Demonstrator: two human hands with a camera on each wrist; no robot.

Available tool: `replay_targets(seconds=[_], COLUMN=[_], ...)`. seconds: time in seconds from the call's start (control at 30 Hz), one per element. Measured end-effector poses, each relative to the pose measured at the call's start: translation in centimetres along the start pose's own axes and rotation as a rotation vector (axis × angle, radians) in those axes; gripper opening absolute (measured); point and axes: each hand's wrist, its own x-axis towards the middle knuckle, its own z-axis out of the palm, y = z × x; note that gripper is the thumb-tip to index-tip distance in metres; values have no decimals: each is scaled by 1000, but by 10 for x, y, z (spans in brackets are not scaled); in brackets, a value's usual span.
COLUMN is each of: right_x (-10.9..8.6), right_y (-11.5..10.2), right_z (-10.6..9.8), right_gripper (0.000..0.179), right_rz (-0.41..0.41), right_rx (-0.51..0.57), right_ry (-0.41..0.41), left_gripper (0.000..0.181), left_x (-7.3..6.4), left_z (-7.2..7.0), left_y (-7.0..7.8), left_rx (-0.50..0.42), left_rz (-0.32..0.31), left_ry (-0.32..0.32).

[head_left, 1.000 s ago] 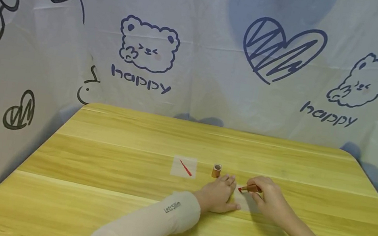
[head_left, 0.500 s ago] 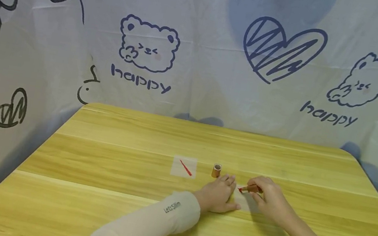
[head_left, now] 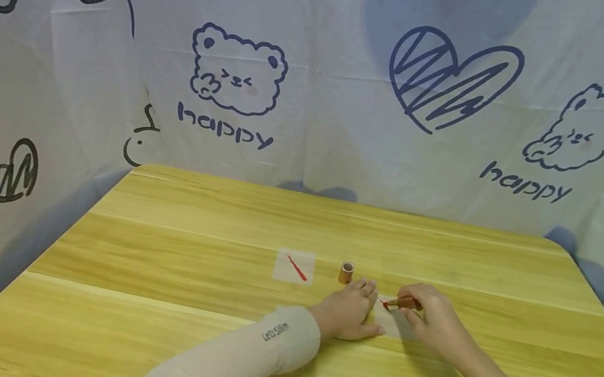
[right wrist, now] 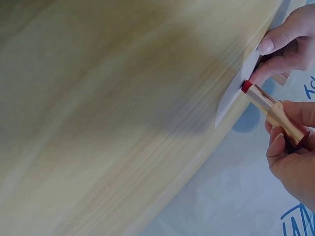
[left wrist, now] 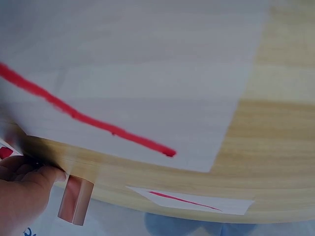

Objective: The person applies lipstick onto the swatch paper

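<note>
My right hand (head_left: 435,316) pinches an uncapped lipstick (right wrist: 279,119) with a gold tube. Its red tip touches a small white paper square (head_left: 394,326), leaving a short red mark near the upper left corner. My left hand (head_left: 350,313) rests on that paper's left side, thumb spread toward the lower edge, and hides part of it. Just beyond the left fingers stands the copper-coloured lipstick cap (head_left: 346,273), hollow end up. Another paper square (head_left: 282,271) with a slanting red stroke lies left of the cap.
A third white paper (left wrist: 147,49) with a long red stroke shows large in the left wrist view; my left sleeve (head_left: 286,336) mostly hides it from the head camera. Everything lies on a wood-grain table (head_left: 204,213), with a printed cloth (head_left: 340,90) behind.
The lipstick and right hand have shifted slightly right and down, and a little more red shows on the paper. The left hand has stayed in place.
</note>
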Motion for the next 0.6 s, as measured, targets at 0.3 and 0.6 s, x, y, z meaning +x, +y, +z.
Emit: replay_targets(seconds=[0.3,0.6], right_x=[-1,-3], right_y=[1,4], right_z=[0,1], right_gripper=[20,20], right_rz=[-12,-15], right_rx=[-13,-41], right_ry=[7,15], left_gripper=[73,72], left_x=[0,2], left_z=[0,2], left_y=[0,-1], left_rx=[-3,9], left_rz=[-2,10], left_ry=[-4,11])
